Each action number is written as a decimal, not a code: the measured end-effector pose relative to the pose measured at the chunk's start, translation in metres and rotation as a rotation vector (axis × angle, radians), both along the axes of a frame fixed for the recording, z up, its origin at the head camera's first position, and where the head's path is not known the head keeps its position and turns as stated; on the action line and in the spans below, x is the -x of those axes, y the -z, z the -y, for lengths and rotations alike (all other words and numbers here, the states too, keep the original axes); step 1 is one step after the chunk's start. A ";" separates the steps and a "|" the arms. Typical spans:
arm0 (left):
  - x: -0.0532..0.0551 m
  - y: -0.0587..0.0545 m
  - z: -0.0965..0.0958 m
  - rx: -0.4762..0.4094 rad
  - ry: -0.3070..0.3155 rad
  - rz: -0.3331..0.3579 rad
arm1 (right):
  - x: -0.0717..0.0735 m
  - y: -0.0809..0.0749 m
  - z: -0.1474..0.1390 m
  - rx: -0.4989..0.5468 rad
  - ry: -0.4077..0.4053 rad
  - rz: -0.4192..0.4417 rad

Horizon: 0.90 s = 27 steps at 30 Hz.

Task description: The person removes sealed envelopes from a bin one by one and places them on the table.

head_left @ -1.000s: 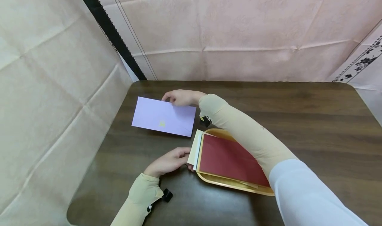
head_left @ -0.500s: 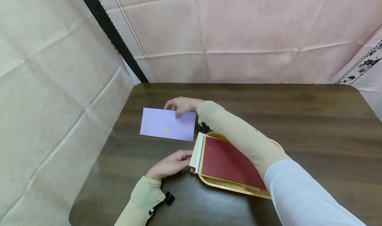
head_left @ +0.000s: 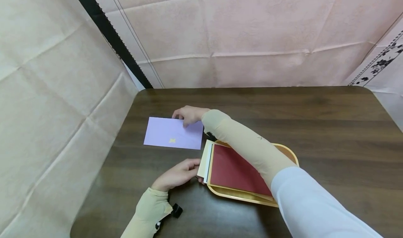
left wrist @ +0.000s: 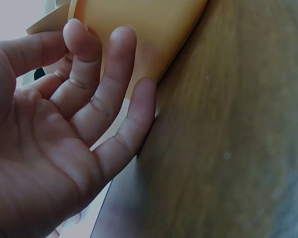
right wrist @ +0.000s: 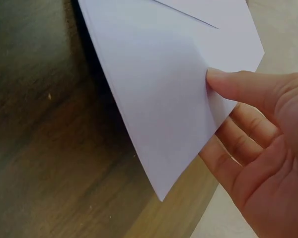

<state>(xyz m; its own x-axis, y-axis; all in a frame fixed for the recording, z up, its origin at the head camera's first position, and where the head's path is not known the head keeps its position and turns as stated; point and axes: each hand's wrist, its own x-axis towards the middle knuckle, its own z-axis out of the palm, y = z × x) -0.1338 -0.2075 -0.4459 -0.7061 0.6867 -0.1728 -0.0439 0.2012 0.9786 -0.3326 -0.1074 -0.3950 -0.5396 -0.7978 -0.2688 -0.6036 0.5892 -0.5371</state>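
In the head view my right hand (head_left: 190, 115) pinches a lavender envelope (head_left: 163, 131) by its far edge, above the table's left part. A small gold mark sits on its face. The right wrist view has my thumb on one side of the envelope (right wrist: 154, 94) and fingers behind it. My left hand (head_left: 177, 174) lies beside the yellow tray (head_left: 245, 199), loosely curled fingers (left wrist: 121, 59) against its end wall, beneath overhanging envelopes. A stack in the tray has a dark red envelope (head_left: 236, 170) on top and a cream one (head_left: 204, 159) sticking out left.
My right forearm (head_left: 242, 140) reaches across the tray and hides part of the stack. The brown wooden table (head_left: 321, 126) extends to the right. Pale cloth (head_left: 252, 38) hangs behind, with a dark strip (head_left: 110, 35) at the corner.
The lavender envelope and my right hand have moved slightly nearer, and the envelope lies straighter in view. My left hand and the tray have stayed nearly where they were.
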 end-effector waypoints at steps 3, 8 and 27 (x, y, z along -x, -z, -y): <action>0.000 0.001 -0.001 -0.015 0.004 0.007 | 0.000 0.002 0.002 -0.003 -0.006 -0.025; 0.000 0.001 -0.001 -0.010 0.006 -0.010 | -0.001 0.004 0.005 0.010 0.004 -0.037; -0.002 0.001 0.000 0.003 0.005 -0.017 | -0.007 0.013 0.020 -0.004 0.016 -0.163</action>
